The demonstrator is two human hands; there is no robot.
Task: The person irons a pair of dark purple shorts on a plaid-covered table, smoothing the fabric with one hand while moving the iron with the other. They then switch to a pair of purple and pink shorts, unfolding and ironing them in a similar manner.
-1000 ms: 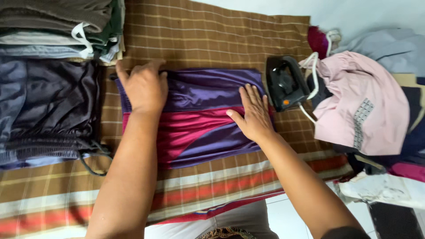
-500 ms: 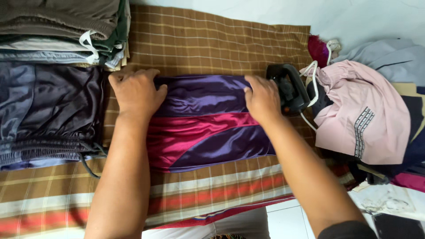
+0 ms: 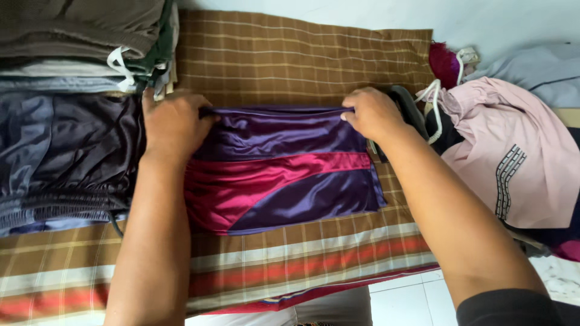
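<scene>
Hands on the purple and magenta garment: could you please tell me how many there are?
2. The left hand grips the far left corner of the purple and magenta garment; the right hand pinches its far right corner. No other hands show.

A folded garment [image 3: 284, 169] is laid at the centre of a spread cloth [image 3: 302, 54], with the left hand [image 3: 175, 124] set on its far left corner and the right hand [image 3: 374, 113] on its far right corner. Left of the garment, a folded pile [image 3: 66, 157] is placed on the cloth, with a stack of folded clothes [image 3: 78, 36] behind it. An iron [image 3: 414, 111] is partly hidden just behind the right hand, and a heap of unfolded clothes [image 3: 513, 157] is found to its right.
</scene>
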